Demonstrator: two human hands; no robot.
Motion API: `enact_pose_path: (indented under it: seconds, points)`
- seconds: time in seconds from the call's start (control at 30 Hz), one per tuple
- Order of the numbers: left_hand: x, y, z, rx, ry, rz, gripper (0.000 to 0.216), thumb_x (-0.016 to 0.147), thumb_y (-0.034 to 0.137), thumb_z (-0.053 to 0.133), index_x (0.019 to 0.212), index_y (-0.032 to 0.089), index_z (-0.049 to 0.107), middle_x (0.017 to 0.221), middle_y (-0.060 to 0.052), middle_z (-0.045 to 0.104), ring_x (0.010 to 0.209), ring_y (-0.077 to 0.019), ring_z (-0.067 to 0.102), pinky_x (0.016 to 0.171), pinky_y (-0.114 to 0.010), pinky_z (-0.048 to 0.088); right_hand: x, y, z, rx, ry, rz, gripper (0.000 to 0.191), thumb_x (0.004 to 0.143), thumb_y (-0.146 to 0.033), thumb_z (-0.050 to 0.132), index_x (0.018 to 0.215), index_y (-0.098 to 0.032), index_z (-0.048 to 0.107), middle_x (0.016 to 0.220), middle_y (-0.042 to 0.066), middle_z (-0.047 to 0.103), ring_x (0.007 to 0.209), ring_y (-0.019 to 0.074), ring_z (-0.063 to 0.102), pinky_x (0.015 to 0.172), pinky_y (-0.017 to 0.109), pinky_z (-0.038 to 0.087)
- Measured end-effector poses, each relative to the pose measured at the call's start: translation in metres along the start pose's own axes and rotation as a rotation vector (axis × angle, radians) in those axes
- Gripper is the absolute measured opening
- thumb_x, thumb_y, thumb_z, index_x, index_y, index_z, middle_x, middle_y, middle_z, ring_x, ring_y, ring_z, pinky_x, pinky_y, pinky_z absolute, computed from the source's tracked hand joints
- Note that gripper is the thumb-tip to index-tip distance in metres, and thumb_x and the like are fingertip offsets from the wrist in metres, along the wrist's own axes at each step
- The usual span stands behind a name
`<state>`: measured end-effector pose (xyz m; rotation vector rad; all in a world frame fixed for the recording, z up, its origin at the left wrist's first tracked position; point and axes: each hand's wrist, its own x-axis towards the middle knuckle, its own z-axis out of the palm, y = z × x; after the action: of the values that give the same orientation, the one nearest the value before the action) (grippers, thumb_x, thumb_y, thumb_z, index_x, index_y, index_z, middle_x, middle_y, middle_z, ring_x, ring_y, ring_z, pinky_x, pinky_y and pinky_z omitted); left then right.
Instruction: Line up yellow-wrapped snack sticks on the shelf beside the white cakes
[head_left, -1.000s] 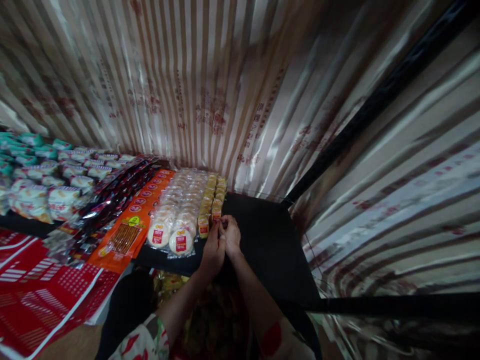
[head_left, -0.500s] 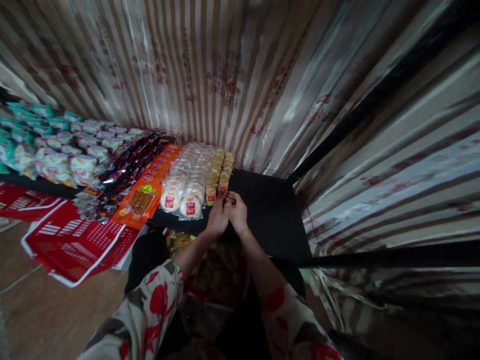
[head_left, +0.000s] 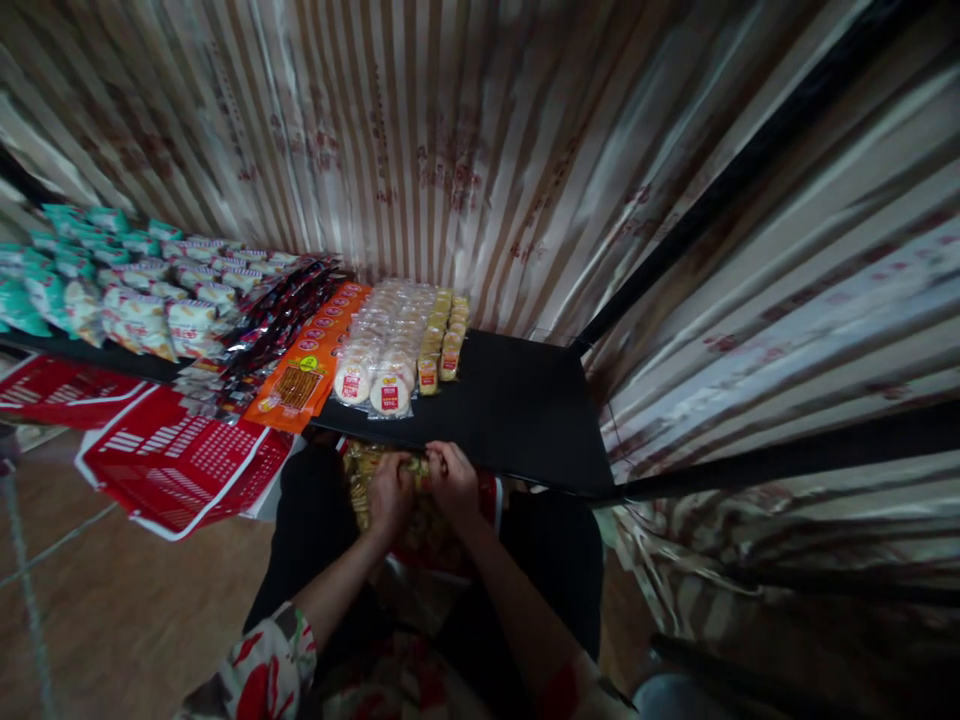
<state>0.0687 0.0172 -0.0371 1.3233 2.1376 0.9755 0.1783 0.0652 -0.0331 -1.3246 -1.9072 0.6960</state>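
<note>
Both hands are low in front of the black shelf (head_left: 525, 410), over a red basket (head_left: 491, 500) full of small yellow-wrapped snack packets (head_left: 364, 470). My left hand (head_left: 391, 492) has its fingers curled in among the packets. Beside it, my right hand (head_left: 452, 482) is closed near the shelf's front edge, thumb against the fingers. What either hand holds, if anything, is too dark to make out. Two rows of yellow snack packets (head_left: 441, 350) stand on the shelf just beyond, next to rows of clear-wrapped round white crackers (head_left: 382, 365).
Left along the shelf are an orange pretzel-stick bag (head_left: 300, 375), dark shiny packets (head_left: 274, 320), white snack bags (head_left: 195, 320) and green bags (head_left: 45, 290). A red basket (head_left: 187, 450) sits below left. Striped curtain (head_left: 450, 150) hangs behind; a black pole (head_left: 675, 220) slants at right.
Both hands have drawn back from the front of the yellow rows on the shelf, down to the basket below its edge. The yellow rows stay standing on the shelf.
</note>
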Motion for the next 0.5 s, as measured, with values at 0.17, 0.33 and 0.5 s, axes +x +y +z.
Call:
enact_pose_path:
  seconds: [0.17,0.33,0.5]
  points:
    - [-0.019,-0.030,-0.007,0.242,-0.169,-0.136,0.028,0.082,0.014,0.036,0.102,0.015,0.056,0.106,-0.010,0.061,0.100,-0.0201,0.058,0.088,-0.030,0.042,-0.029,0.008,0.022,-0.119,-0.322,0.127,0.024,0.084,-0.018,0.039,0.083,-0.020,0.063,0.084,0.006,0.068,0.080,0.0176,0.062,0.075,0.028,0.043]
    - [-0.018,-0.034,0.004,0.439,-0.420,-0.190,0.029,0.086,0.021,0.034,0.107,0.011,0.052,0.105,-0.016,0.063,0.096,-0.0250,0.061,0.078,-0.033,0.044,-0.048,0.022,0.053,-0.093,-0.478,0.342,0.021,0.079,-0.012,0.044,0.078,-0.018,0.064,0.082,0.010,0.070,0.075,0.0200,0.064,0.068,0.028,0.043]
    - [-0.012,-0.035,0.012,0.434,-0.519,-0.184,0.032,0.088,0.021,0.029,0.112,0.013,0.049,0.098,-0.017,0.066,0.092,-0.0259,0.064,0.074,-0.035,0.045,-0.053,0.030,0.066,0.035,-0.383,0.443,0.023,0.077,-0.011,0.043,0.080,-0.020,0.064,0.080,0.010,0.071,0.070,0.0210,0.065,0.066,0.030,0.045]
